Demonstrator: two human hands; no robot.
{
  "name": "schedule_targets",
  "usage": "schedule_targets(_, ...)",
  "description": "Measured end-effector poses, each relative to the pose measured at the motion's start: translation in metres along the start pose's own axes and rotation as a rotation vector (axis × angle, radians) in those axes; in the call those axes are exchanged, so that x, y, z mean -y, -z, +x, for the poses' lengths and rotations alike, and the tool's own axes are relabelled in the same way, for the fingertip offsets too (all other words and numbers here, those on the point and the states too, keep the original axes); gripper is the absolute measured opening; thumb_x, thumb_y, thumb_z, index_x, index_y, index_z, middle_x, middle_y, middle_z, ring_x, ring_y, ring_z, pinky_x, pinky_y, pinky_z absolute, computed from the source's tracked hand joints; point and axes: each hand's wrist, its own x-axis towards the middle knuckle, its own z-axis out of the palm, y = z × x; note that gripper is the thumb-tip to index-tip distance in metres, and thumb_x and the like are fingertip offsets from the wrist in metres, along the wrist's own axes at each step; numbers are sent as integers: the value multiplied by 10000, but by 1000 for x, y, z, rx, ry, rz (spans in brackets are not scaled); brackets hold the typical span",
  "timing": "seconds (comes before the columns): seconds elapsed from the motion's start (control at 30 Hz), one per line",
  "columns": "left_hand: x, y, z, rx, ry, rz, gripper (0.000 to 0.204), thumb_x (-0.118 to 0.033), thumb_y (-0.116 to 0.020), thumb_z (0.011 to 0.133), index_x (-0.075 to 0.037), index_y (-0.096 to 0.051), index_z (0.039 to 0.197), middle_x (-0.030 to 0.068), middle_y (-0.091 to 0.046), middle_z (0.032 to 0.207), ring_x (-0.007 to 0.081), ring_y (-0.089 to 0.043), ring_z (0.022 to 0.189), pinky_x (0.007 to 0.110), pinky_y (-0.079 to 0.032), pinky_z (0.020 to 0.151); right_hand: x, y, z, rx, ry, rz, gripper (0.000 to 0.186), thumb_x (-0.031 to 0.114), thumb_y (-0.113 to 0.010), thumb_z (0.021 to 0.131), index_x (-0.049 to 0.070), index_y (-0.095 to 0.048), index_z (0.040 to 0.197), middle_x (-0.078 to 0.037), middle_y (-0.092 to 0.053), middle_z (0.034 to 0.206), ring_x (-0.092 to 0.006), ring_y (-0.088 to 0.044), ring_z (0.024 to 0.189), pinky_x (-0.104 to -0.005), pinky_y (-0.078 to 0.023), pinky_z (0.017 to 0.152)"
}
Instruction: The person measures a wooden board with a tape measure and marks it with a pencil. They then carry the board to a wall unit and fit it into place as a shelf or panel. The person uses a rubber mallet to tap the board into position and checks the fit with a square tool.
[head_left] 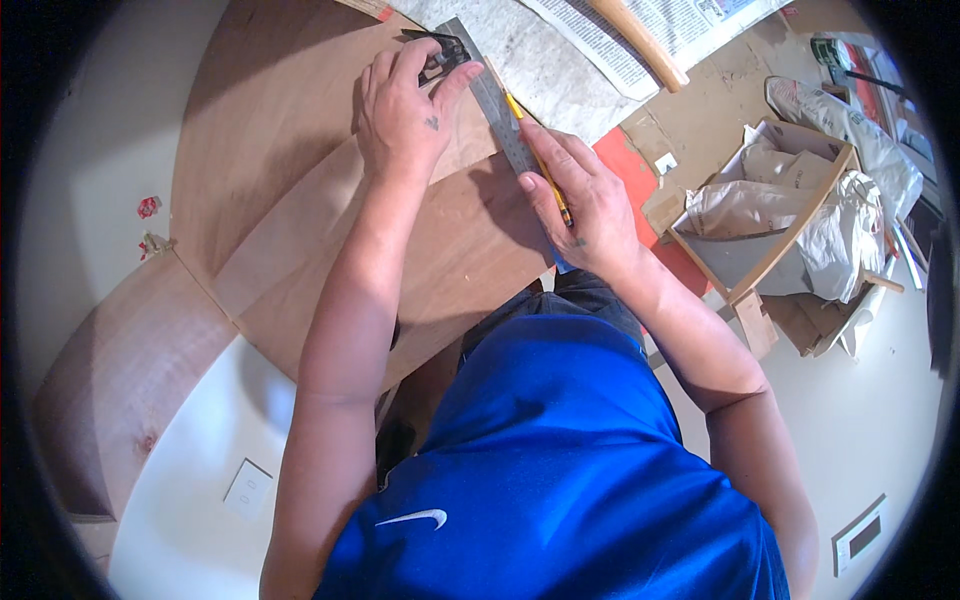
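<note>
A combination square with a steel rule (492, 103) and a black head (447, 58) lies at a slant across the wooden board (440, 240). My left hand (408, 115) grips the black head, thumb and fingers around it. Along the rule's right side, my right hand (590, 200) pinches a yellow pencil (513, 106) and rests by the rule's near end. The pencil's tip points away from me, close to the rule's edge. My fingers hide part of the head and the pencil's middle.
Newspaper (600, 60) and a pale stained sheet (560, 85) lie beyond the board, with a wooden handle (640, 45) on top. At right stands a wood-framed box (790, 245) holding paper and plastic bags. A curved wooden panel (150, 380) is at left.
</note>
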Motion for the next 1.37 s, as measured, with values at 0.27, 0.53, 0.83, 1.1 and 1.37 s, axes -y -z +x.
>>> schedule_targets(0.27, 12, -3, 2, -3, -13, -12, 481, -561, -759, 841, -132, -710, 1051, 95, -653, 917, 329, -615, 910, 452, -502, 822, 2, -8, 6, 15, -29, -22, 455, 192, -647, 977, 21, -569, 1391, -187, -658, 1176, -377, -682, 956, -433, -580, 800)
schedule_targets(0.53, 8, 1, 2, 9, 12, -31, 466, -549, -773, 835, -138, -710, 1047, 94, -647, 907, 324, -614, 911, 449, -497, 825, 2, -7, 8, 10, -15, -11, 425, 176, -640, 977, 16, -581, 1367, -186, -658, 1159, -374, -679, 932, -438, -576, 784)
schedule_targets(0.83, 11, -1, 2, 24, 35, -49, 458, -546, -773, 836, -149, -712, 1056, 103, -652, 934, 328, -616, 939, 442, -497, 850, 7, -2, 18, 7, -16, -10, 362, 114, -621, 967, -7, -620, 1308, -190, -667, 1069, -375, -660, 983, -443, -555, 831)
schedule_targets(1.1, 3, 4, -3, 7, 18, -39, 466, -561, -757, 846, -148, -711, 1059, 100, -646, 925, 329, -615, 931, 450, -494, 828, 3, -5, 35, -41, 82, -99, 360, 116, -627, 948, -7, -630, 1287, -179, -664, 1012, -377, -637, 925, -455, -534, 828)
schedule_targets(1.37, 9, 6, -2, 1, 22, -34, 490, -572, -749, 848, -138, -706, 1071, 101, -659, 947, 338, -623, 957, 470, -490, 844, 9, 4, 26, 91, -56, -71, 379, 174, -618, 972, 54, -636, 1331, -199, -695, 1125, -349, -675, 1072, -446, -530, 953)
